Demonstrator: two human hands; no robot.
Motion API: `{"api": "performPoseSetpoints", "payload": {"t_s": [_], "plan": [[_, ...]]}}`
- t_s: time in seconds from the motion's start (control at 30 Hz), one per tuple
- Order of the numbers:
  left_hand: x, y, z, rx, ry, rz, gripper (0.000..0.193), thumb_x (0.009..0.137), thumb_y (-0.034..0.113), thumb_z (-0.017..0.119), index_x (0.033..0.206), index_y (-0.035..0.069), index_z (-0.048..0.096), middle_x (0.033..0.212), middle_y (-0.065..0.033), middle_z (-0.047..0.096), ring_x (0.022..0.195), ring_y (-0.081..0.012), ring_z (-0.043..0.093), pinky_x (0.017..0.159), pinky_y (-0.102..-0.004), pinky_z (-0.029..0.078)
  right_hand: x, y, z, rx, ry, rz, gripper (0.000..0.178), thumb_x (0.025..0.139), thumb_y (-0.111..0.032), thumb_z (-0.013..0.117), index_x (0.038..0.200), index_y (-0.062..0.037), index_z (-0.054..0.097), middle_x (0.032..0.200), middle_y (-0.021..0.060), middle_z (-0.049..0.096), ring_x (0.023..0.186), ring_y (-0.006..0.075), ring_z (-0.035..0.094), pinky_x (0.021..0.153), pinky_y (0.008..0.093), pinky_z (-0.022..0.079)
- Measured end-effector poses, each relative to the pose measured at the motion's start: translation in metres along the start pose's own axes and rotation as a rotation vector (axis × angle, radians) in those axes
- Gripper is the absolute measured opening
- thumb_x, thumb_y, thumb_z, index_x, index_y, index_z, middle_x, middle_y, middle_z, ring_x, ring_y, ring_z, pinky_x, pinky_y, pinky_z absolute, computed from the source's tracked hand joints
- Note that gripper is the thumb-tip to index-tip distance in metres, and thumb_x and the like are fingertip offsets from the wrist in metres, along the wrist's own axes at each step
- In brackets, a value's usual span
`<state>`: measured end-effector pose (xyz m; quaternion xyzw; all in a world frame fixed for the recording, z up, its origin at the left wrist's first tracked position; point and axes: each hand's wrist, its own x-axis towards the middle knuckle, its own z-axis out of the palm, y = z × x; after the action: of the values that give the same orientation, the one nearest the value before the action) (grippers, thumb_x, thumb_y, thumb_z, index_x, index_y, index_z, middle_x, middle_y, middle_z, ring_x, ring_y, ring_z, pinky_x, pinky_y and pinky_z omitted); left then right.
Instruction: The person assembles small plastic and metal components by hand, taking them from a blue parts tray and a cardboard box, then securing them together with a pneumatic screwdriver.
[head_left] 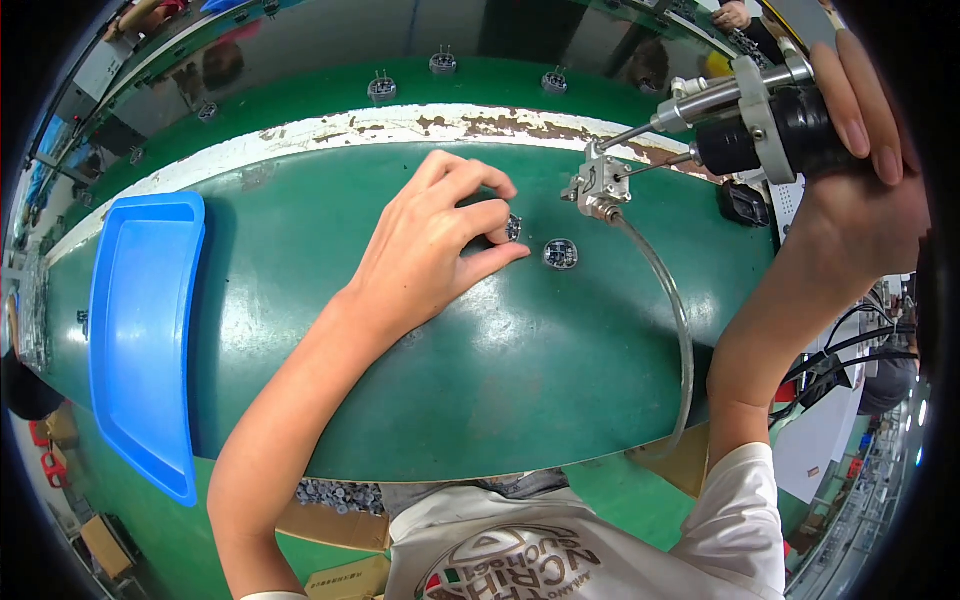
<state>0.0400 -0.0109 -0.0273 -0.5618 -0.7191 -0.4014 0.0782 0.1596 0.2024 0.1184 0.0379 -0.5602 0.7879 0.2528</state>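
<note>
My left hand (430, 225) reaches over the green table, thumb and fingers curled in a pinch around a small round grey part (514, 228), mostly hidden by the fingers. Just right of it, a second small round part (560, 254) with a dark, detailed inside lies on the tabletop. At the upper right my right hand (865, 120) is wrapped round a screwdriver-like power tool (770, 130) with a black barrel and a steel cylinder. Its metal nozzle block (602, 183) hangs above and to the right of the parts, and a clear hose (682, 330) curves down from it.
A blue tray (140, 330) stands at the left. Beyond a peeling white ledge (400, 125), several similar parts with upright pins, such as one part (381, 86), sit on a green strip. A black object (743, 204) lies at right. Below the edge is a box of small grey pieces (340, 496).
</note>
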Motion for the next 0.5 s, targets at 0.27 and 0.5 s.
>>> {"api": "performPoseSetpoints", "payload": {"t_s": [0.27,0.5], "plan": [[-0.007,-0.006,-0.012,0.087,-0.091,0.120,0.016,0.074,0.013,0.085,0.088,0.009,0.079,0.103,-0.0013,0.074,0.089,-0.0227,0.063,0.077,-0.0366,0.054,0.004,0.031,0.048,-0.020,0.082,0.006,0.036,0.103,-0.039,0.052,0.086,-0.0073,0.049,0.048,-0.0002,0.038,0.034,0.0116,0.035,0.037,0.0264,0.034],[-0.007,-0.005,-0.010,0.060,-0.069,0.105,0.017,0.073,0.014,0.086,0.089,0.009,0.081,0.086,-0.0009,0.065,0.079,-0.0212,0.057,0.068,-0.0352,0.050,0.002,0.049,0.068,-0.052,0.136,0.056,0.036,0.103,-0.039,0.052,0.085,-0.0074,0.048,0.048,-0.0007,0.038,0.034,0.0112,0.034,0.037,0.0261,0.034]]}}
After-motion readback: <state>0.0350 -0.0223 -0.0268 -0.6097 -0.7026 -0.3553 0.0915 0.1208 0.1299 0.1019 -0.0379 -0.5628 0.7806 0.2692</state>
